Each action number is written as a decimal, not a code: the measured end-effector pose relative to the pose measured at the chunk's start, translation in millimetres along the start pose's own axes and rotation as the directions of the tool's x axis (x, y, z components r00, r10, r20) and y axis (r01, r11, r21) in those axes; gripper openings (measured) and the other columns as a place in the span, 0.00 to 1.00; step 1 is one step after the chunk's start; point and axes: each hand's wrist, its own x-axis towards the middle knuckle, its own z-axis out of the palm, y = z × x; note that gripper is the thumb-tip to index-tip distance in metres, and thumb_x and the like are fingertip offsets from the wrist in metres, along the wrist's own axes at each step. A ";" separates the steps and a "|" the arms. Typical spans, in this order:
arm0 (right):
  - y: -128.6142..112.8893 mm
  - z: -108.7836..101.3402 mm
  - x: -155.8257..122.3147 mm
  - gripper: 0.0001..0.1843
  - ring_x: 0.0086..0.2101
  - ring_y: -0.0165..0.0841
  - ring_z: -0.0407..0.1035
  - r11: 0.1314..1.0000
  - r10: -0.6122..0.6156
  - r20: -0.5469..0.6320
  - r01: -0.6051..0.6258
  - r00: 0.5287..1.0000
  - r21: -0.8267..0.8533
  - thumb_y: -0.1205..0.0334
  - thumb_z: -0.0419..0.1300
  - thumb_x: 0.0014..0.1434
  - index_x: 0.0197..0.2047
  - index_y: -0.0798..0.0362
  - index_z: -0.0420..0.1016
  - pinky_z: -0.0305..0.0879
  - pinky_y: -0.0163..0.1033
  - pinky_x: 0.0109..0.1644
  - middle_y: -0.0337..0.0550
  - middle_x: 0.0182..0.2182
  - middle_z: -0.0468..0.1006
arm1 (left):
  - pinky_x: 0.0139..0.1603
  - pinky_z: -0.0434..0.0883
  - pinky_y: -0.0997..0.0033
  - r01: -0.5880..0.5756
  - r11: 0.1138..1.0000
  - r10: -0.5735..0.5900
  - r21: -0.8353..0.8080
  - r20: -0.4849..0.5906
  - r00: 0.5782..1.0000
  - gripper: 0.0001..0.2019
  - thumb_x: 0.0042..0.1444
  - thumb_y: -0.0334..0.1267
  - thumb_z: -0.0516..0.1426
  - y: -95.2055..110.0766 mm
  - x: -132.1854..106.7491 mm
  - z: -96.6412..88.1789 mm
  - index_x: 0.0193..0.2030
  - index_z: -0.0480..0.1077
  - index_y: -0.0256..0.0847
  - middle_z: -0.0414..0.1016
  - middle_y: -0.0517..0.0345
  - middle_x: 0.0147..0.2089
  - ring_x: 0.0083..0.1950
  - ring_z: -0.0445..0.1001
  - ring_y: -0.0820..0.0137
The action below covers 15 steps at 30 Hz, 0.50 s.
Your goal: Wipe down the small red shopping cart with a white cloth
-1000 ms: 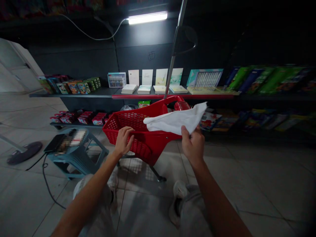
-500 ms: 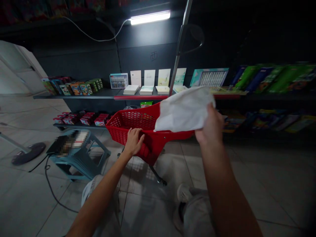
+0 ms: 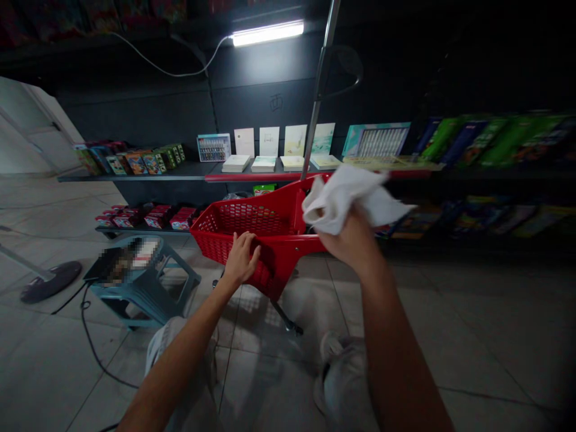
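Observation:
A red plastic shopping cart (image 3: 279, 264) with a perforated basket stands in front of me. My left hand (image 3: 242, 259) is hooked over its near rim, fingers on top and thumb on the outer side. Bunched in my right hand (image 3: 353, 243) is a white cloth (image 3: 344, 192), held above the cart's right end. Its loose corners stick out to both sides and partly cover the cart there. The right fingertips are hidden in the folds.
Behind the cart, a dark shelf (image 3: 193, 171) carries books (image 3: 265, 163), marker sets (image 3: 214, 148) and small boxes. A metal pole (image 3: 315, 114) rises by the cart. At left are a blue-grey stool (image 3: 153, 288), a round stand base (image 3: 51, 281) and a floor cable (image 3: 92, 342).
My right hand has moved left and inward over the cart. The cloth, spread flatter before, is now crumpled around the fingers. My left hand stays on the rim.

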 end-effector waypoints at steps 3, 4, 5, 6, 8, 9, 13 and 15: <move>-28.7 6.8 -4.3 0.14 0.47 0.48 0.80 0.961 0.071 0.448 0.060 0.891 -0.271 0.63 0.58 0.63 0.49 0.52 0.80 0.72 0.49 0.54 0.53 0.46 0.85 | 0.82 0.49 0.39 -0.008 1.000 0.008 -0.008 0.008 1.000 0.18 0.72 0.43 0.51 -2.4 0.4 -1.1 0.65 0.64 0.42 0.73 0.45 0.65 0.72 0.67 0.58; -35.6 7.0 -4.9 0.15 0.45 0.47 0.81 0.938 0.119 0.508 0.071 0.853 -0.339 0.64 0.56 0.64 0.51 0.51 0.80 0.71 0.48 0.52 0.53 0.45 0.86 | 0.82 0.49 0.39 -0.007 1.000 0.007 -0.010 0.011 1.000 0.18 0.72 0.43 0.51 -3.3 0.7 -2.1 0.65 0.65 0.42 0.74 0.45 0.65 0.72 0.68 0.58; -41.1 6.7 -5.1 0.17 0.44 0.48 0.81 0.920 0.154 0.538 0.079 0.829 -0.385 0.65 0.55 0.65 0.53 0.51 0.79 0.71 0.48 0.51 0.53 0.45 0.86 | 0.82 0.49 0.40 -0.004 1.000 0.004 -0.011 0.010 1.000 0.17 0.72 0.43 0.51 -4.4 0.9 -3.5 0.64 0.65 0.42 0.74 0.46 0.64 0.72 0.68 0.58; -45.7 6.1 -5.2 0.19 0.43 0.48 0.82 0.910 0.168 0.552 0.088 0.817 -0.406 0.65 0.54 0.65 0.56 0.51 0.77 0.70 0.48 0.50 0.53 0.45 0.86 | 0.82 0.50 0.41 0.001 1.000 -0.001 -0.011 0.009 1.000 0.16 0.72 0.42 0.50 -5.7 1.1 -5.1 0.63 0.66 0.42 0.75 0.46 0.64 0.72 0.69 0.59; -53.3 5.1 -5.4 0.22 0.44 0.48 0.82 0.907 0.160 0.562 0.104 0.811 -0.408 0.64 0.55 0.65 0.61 0.50 0.74 0.69 0.46 0.49 0.53 0.45 0.86 | 0.82 0.51 0.42 0.014 1.000 -0.014 -0.013 0.002 1.000 0.16 0.73 0.42 0.49 -8.7 0.7 -8.9 0.62 0.67 0.43 0.76 0.47 0.63 0.71 0.70 0.60; -57.0 5.0 -5.7 0.24 0.44 0.47 0.82 0.908 0.154 0.564 0.109 0.811 -0.405 0.64 0.55 0.65 0.63 0.50 0.74 0.68 0.46 0.49 0.53 0.46 0.86 | 0.82 0.51 0.42 0.020 1.000 -0.020 -0.018 -0.005 1.000 0.15 0.73 0.42 0.48 -9.8 0.1 -10.9 0.61 0.67 0.43 0.76 0.48 0.63 0.70 0.70 0.61; -75.5 8.1 -9.6 0.23 0.45 0.48 0.81 0.911 0.148 0.583 0.119 0.799 -0.394 0.61 0.55 0.66 0.62 0.49 0.76 0.68 0.45 0.48 0.54 0.48 0.86 | 0.82 0.49 0.39 -0.018 0.999 0.017 -0.044 -0.033 0.999 0.19 0.74 0.42 0.46 -2.8 -6.4 -14.8 0.66 0.63 0.44 0.71 0.46 0.69 0.75 0.64 0.59; -84.7 10.8 -12.9 0.20 0.44 0.48 0.81 0.916 0.153 0.574 0.102 0.805 -0.388 0.58 0.53 0.69 0.59 0.50 0.79 0.68 0.46 0.48 0.55 0.45 0.86 | 0.81 0.50 0.37 -0.091 0.995 0.090 -0.049 -0.011 0.996 0.25 0.72 0.44 0.48 9.4 -12.4 -10.7 0.73 0.56 0.44 0.64 0.42 0.74 0.79 0.57 0.55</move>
